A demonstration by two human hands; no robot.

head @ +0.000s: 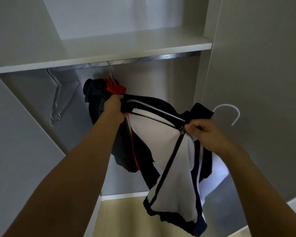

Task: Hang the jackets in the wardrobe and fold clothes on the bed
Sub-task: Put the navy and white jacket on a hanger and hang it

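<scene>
A white and dark navy zip jacket (161, 137) is stretched between my two hands in front of the open wardrobe. My left hand (114, 108) grips its hem end near the hanging clothes. My right hand (207, 134) pinches the zipper slider near the collar. The white hook of the jacket's hanger (229, 111) sticks out past the collar on the right. A dark jacket with a red collar (99, 96) hangs on a white hanger from the metal rail (143, 59) behind my left hand.
Clear empty hangers (55, 96) hang at the rail's left end. A white shelf (101, 55) sits above the rail. The wardrobe door (256, 74) stands open on the right. Wooden floor (126, 216) shows below.
</scene>
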